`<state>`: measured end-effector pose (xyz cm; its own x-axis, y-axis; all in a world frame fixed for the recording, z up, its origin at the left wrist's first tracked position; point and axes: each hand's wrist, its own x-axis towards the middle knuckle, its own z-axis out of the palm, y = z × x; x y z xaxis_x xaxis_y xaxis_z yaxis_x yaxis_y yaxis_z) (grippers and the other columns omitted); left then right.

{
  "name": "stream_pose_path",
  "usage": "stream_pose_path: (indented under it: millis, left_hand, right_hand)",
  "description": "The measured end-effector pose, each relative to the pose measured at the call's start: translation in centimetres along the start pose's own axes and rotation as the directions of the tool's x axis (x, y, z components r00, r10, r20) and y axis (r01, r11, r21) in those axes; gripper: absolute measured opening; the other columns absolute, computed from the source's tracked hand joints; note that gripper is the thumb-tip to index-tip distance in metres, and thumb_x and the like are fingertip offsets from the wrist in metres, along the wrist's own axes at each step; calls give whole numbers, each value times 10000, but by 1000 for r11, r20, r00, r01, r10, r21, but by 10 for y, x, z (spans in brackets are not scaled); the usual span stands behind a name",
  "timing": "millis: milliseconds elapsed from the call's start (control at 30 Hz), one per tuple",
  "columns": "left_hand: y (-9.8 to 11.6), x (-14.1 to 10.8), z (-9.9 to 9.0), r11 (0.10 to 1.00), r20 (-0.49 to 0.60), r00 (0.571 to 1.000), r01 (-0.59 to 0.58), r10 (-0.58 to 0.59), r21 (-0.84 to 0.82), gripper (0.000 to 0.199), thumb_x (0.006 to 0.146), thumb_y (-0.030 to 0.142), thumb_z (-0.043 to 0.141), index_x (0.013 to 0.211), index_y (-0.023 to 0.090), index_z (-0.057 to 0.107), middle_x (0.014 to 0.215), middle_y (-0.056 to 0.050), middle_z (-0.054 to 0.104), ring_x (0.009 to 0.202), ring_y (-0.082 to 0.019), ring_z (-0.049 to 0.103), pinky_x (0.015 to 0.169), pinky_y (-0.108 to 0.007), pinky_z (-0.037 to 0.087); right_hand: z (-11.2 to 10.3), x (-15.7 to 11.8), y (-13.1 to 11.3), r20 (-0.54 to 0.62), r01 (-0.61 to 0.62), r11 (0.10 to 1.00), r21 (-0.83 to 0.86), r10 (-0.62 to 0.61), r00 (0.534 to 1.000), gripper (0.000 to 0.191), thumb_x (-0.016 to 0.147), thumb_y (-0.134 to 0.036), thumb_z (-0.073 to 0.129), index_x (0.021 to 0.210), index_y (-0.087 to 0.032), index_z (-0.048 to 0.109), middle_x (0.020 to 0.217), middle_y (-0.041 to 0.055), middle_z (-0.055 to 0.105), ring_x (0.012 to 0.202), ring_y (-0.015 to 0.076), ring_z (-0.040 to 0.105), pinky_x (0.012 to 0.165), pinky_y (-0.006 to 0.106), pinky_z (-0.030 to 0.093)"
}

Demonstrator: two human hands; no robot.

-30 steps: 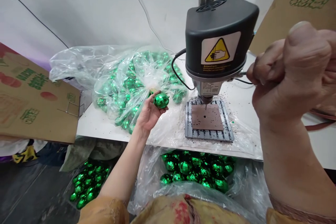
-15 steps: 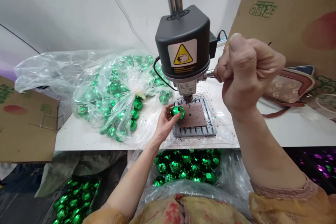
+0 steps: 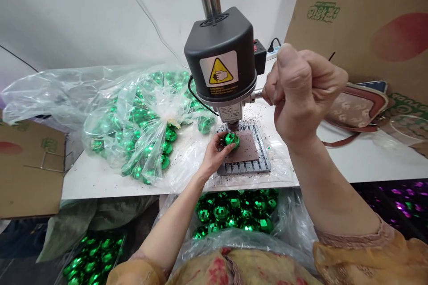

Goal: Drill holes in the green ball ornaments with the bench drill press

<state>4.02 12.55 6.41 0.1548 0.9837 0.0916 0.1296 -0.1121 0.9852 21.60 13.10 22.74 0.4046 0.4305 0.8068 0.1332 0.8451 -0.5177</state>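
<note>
My left hand (image 3: pixel 215 153) grips a shiny green faceted ball (image 3: pixel 231 140) between thumb and fingers. The ball sits just below the chuck (image 3: pixel 233 126) of a black bench drill press (image 3: pixel 219 53), over a brown square pad (image 3: pixel 245 147) on the slotted metal base (image 3: pixel 264 160). Whether the ball touches the pad or the drill bit, I cannot tell. My right hand (image 3: pixel 301 93) is closed in a fist around the drill press's lever (image 3: pixel 258 93), most of which the fingers hide. A yellow warning sticker (image 3: pixel 219 70) marks the front of the machine.
A clear plastic bag (image 3: pixel 133 116) of green balls lies on the white table (image 3: pixel 96 182), left of the drill press. More green balls (image 3: pixel 234 209) lie below the table edge. Cardboard boxes (image 3: pixel 30 164) stand at both sides; a handbag (image 3: pixel 356 109) rests at right. Dark crumbs litter the base.
My left hand has brought the green ball slightly right across the pad, to beneath the chuck. My right hand stays on the lever. The whole view has shifted a little.
</note>
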Motion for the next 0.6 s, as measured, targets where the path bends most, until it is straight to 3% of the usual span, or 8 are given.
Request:
stream_pose_path:
  millis: [200, 367, 600]
  left_hand:
    - [4, 1, 4, 982, -29, 998, -49, 55, 181, 489, 752, 351, 852, 1190, 216, 679, 1024, -55, 720, 839, -180, 621, 756, -306, 493]
    - [0, 0, 12, 961, -77, 993, -66, 90, 267, 524, 726, 335, 873, 1191, 217, 663, 1074, -68, 710, 904, -208, 628, 812, -337, 494]
    - [-9, -6, 19, 958, -61, 982, -158, 177, 238, 519, 736, 316, 871, 1195, 228, 646, 1159, -70, 692, 1100, -252, 623, 983, -406, 482]
  right_hand:
    - [0, 0, -1, -5, -15, 1000, -3, 15, 1000, 575, 929, -558, 567, 546, -219, 305, 478, -33, 330, 430, 74, 317, 434, 304, 303]
    - [-2, -1, -1, -17, -57, 997, -44, 56, 998, 573, 920, -577, 565, 547, -226, 309, 476, -15, 359, 439, 116, 339, 457, 358, 321]
    - [-4, 0, 5, 11, -24, 998, -59, 24, 1000, 558, 934, -560, 534, 547, -231, 304, 458, -7, 337, 436, 132, 312, 449, 371, 286]
